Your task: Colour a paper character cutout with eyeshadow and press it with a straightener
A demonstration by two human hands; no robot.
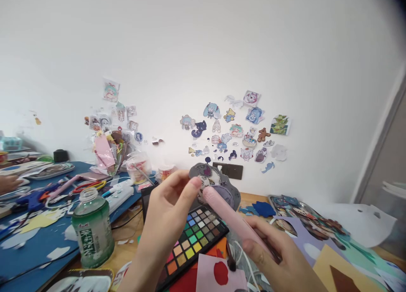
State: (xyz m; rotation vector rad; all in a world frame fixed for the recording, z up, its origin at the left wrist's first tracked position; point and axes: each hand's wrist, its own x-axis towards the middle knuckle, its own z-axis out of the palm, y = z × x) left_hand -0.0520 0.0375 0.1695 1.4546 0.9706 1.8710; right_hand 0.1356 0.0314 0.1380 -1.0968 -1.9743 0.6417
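The left hand [168, 211] pinches a grey cutout [233, 194] between its fingers, above the palette [199, 235]. The right hand's fingers close round a pink stick [236, 218], its tip overlapping the cutout; whether they touch is unclear.

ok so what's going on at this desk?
A person's left hand holds a grey-edged character cutout up by its left edge. The right hand grips a pink stick-like tool, its rounded end at the cutout's front; contact is hard to tell. Below sits a colour palette, with a green bottle off to the left.
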